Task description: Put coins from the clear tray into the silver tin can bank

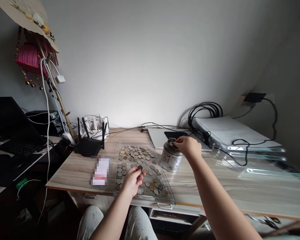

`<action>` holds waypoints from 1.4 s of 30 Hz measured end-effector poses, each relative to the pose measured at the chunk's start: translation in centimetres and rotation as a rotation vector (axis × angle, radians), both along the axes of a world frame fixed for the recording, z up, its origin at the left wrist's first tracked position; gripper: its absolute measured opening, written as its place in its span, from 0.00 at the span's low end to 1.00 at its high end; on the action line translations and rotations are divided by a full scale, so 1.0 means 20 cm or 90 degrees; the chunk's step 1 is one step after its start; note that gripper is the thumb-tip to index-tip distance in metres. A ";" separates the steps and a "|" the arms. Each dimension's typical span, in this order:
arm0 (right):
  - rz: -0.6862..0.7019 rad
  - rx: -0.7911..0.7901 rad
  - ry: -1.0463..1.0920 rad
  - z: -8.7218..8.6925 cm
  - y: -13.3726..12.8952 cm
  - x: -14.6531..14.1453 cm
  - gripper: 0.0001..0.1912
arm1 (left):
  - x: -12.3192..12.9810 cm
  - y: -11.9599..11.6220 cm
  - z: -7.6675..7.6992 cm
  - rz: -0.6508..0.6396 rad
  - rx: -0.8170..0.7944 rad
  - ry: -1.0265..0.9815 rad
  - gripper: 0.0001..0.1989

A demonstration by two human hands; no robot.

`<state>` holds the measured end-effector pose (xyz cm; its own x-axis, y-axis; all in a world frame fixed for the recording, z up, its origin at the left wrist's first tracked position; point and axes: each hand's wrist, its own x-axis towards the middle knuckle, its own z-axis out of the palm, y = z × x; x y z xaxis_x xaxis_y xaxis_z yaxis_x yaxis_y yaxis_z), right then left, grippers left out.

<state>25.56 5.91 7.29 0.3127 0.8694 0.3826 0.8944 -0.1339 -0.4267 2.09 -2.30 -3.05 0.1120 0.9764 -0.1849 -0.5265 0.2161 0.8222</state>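
A clear shallow tray (171, 197) with many loose coins (137, 151) spread in it lies on the wooden desk in front of me. Over its lower middle, my left hand (133, 181) pinches a coin (140, 168) between thumb and fingers. To the right of the tray stands a printed metal can (170, 160), upright. My right hand (188, 146) is at the can's top, fingers bent down at its rim. Its fingertips are partly hidden, so I cannot make out whether a coin is between them.
A black router (88, 146) stands at the back left, with a blurred-out item (100, 171) before it. Behind the can lies a flat silver device (156, 137). Clear stacked trays (260, 151) and black cables (206, 110) occupy the right. A laptop (12, 130) is at far left.
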 end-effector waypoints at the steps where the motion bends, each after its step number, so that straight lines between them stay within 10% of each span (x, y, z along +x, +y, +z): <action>1: 0.010 0.052 -0.011 -0.01 -0.02 -0.02 0.10 | 0.00 0.00 0.00 -0.004 0.007 0.003 0.08; 5: 0.197 0.297 0.026 -0.14 -0.18 -0.23 0.16 | 0.00 0.01 -0.01 -0.018 0.020 0.004 0.12; 10: 0.496 0.068 0.144 -0.40 -0.35 -0.53 0.15 | 0.01 0.01 -0.02 0.010 0.032 0.002 0.12; 14: 0.477 0.070 0.214 -0.41 -0.34 -0.53 0.15 | 0.01 0.00 0.01 -0.007 0.005 -0.003 0.08; 20: 0.251 0.213 0.201 -0.08 -0.22 -0.19 0.13 | 0.00 -0.02 0.03 0.012 -0.084 -0.012 0.13; 28: 0.025 -0.075 -0.036 0.06 -0.02 0.03 0.10 | 0.01 -0.01 0.01 -0.014 -0.013 0.028 0.05; 35: 0.176 0.193 0.011 -0.05 -0.21 -0.24 0.15 | 0.00 -0.01 0.00 -0.029 0.038 0.008 0.18; 38: 0.459 0.040 0.122 -0.21 -0.32 -0.45 0.15 | 0.00 -0.01 0.00 -0.004 0.033 0.035 0.19; 42: 0.513 -0.010 0.180 -0.39 -0.37 -0.61 0.13 | 0.01 0.00 -0.01 0.021 0.016 0.059 0.14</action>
